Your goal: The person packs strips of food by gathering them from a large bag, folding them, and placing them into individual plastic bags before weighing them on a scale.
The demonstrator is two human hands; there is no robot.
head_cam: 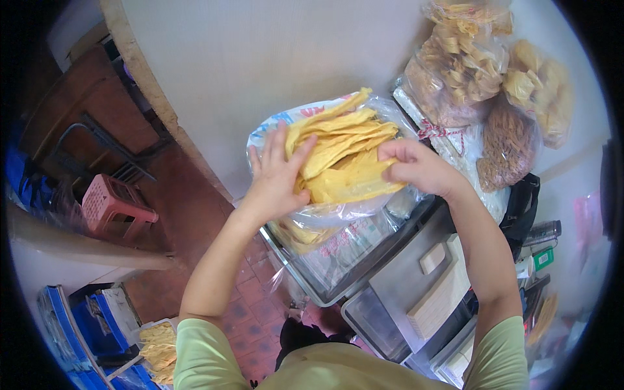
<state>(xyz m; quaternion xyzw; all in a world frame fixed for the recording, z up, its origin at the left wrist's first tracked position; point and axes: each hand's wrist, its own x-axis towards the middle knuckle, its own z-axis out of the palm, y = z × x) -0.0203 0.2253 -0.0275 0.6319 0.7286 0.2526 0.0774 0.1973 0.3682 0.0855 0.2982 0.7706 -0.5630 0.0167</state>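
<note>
A stack of folded yellow dried sheets [348,139], which look like bean curd skin, lies in an open clear plastic bag [336,212] with coloured printing. My left hand [278,178] rests on the left side of the stack, fingers spread apart. At the stack's right side, my right hand [419,165] pinches the edge of the front yellow sheet [346,183] between thumb and curled fingers. The bag sits over a metal-rimmed tray [317,297], and more yellow pieces [304,233] show through the plastic below. The undersides of the sheets are hidden.
Knotted bags of dried goods [458,73] stand at the back right by the wall [273,48]. Wooden blocks [438,292] lie on a metal lid [390,282] near my right forearm. A pink stool [114,204] and blue crates [97,321] are on the left.
</note>
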